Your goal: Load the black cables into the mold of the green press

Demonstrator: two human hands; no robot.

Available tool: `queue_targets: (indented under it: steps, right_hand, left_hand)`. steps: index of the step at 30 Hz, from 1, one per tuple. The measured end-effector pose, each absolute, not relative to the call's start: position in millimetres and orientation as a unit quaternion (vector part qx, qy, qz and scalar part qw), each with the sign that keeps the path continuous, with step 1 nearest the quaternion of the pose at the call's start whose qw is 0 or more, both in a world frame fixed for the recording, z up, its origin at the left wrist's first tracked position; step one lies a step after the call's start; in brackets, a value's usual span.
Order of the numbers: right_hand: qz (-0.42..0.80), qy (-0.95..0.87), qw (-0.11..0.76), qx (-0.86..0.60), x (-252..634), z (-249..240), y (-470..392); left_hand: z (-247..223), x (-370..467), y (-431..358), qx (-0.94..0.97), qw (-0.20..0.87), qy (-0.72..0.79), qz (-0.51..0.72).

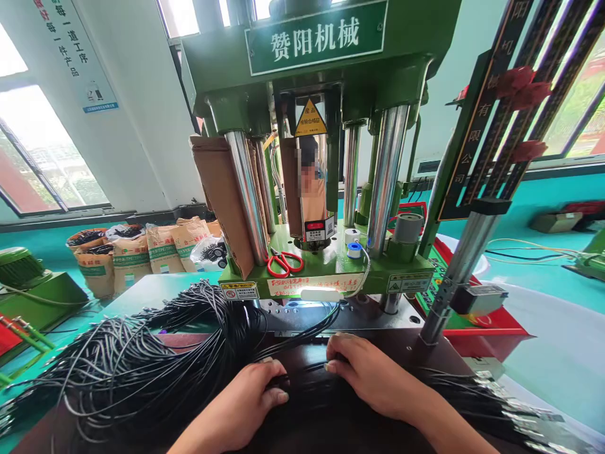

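The dark work plate (331, 416) in front of the green vertical moulding press (326, 157) leaves little free room: a thick tangle of black cables (142, 359) spreads across the whole left side and reaches the plate's edge, while a second run of cables with connector ends (501, 410) trails off to the lower right. Between the two piles only a narrow strip stays open, and both hands work there. The left hand (250, 397) lies palm down, wrist low, its fingers curled over a few strands at the bundle's right edge — pressing them to the plate rather than lifting them. The right hand (368, 372) sits just beside it, knuckles raised, fingertips pinching the end of a cable near the plate's far edge, under the press bed (331, 277). On that bed, well clear of the hands, rest red-handled scissors (285, 263) and a roll of white tape (354, 250). A slanted steel guard post (454, 277) hems in the right side.
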State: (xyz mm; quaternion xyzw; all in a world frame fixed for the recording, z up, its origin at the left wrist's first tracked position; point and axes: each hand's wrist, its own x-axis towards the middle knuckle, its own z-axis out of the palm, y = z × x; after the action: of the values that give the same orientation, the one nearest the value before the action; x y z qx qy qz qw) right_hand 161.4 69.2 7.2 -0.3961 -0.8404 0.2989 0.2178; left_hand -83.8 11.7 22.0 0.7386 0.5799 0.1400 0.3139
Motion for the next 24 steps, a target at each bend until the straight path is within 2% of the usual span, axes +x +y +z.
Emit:
queue_targets:
  steps: [7,19,24]
  right_hand:
    - [0.299,-0.843,0.157,-0.418,160.9,6.5,66.2]
    - [0.22,-0.876,0.217,-0.37,152.7,2.0,62.4]
    - [0.208,-0.881,0.203,-0.374,152.1,-2.4,60.9]
  left_hand:
    - [22.9,-81.5,11.5,0.72,0.318,0.6,0.147]
    - [28.6,-78.0,9.5,0.723,0.327,0.586,0.167]
    - [29.0,-72.8,9.9,0.71,0.346,0.592,0.16]
